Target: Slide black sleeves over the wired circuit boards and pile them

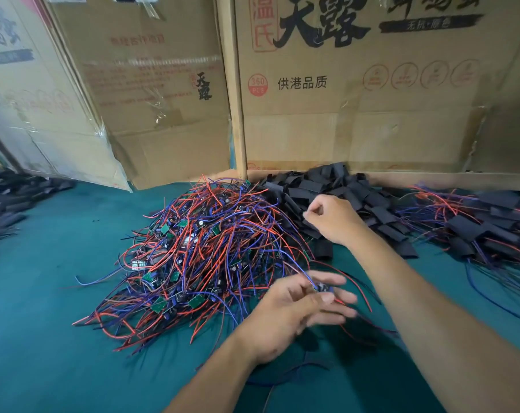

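A tangled heap of small green circuit boards with red and blue wires (199, 251) lies in the middle of the green cloth. Behind and right of it sits a mound of flat black sleeves (327, 186). My left hand (297, 311), blurred, pinches one wired circuit board (323, 287) at its fingertips, its red and blue wires trailing off. My right hand (332, 217) reaches into the near edge of the black sleeve mound with curled fingers; whether it grips a sleeve cannot be made out. A pile of sleeved boards (479, 228) with wires sticking out lies at the far right.
Tall cardboard boxes (357, 93) stand as a wall right behind the piles. More black sleeved pieces (11, 198) lie at the far left edge. The green cloth (59, 323) covers the work surface. One loose black sleeve (323, 248) lies near my right wrist.
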`<state>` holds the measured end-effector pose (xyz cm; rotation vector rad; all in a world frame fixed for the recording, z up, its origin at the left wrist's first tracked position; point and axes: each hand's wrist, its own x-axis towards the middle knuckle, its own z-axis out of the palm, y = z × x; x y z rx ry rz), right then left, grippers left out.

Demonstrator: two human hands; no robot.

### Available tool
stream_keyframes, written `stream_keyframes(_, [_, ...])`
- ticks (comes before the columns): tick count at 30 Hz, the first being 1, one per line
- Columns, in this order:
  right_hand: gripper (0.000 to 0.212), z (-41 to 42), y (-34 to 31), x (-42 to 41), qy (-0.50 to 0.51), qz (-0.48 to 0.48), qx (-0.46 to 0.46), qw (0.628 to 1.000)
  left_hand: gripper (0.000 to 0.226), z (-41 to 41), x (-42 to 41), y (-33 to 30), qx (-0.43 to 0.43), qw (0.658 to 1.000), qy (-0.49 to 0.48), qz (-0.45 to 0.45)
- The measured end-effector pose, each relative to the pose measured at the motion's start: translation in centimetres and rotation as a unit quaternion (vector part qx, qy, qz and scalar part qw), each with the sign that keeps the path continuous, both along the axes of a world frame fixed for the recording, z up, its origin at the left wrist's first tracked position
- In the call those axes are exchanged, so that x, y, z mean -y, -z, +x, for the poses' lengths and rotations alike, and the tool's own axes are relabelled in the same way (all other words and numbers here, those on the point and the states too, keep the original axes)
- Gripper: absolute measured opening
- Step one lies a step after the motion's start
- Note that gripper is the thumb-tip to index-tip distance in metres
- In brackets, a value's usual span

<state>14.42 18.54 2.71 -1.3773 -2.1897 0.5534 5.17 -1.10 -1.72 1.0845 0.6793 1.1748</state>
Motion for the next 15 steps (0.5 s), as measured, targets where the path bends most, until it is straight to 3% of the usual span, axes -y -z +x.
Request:
stream_keyframes(3, [0.035,-2.2,0.1,-1.3,0.0,-0.005,0.063,0.998,0.037,-0.3,1.0,-0.5,0.043,0.978,0.202,-0.012])
stream_keyframes(5, [0.037,-3.1,-0.1,-2.1,0.001,0.011,0.104,0.994,0.036,-0.6,1.3,-0.8,0.055,0.961,0.269,-0.007])
stream_keyframes(11, [0.025,-1.7,-0.2,-3.7,0.014,-0.046,-0.02,0.999,0.033,-1.5,0.5,-0.3,0.048,0.958,0.279,0.038])
stream_keyframes(15, [0.028,1.3,-0.5,-1.2,0.02,-0.077,-0.073,0.994,0.036,-1.2,0.5,-0.3,0.1,0.963,0.245,0.051])
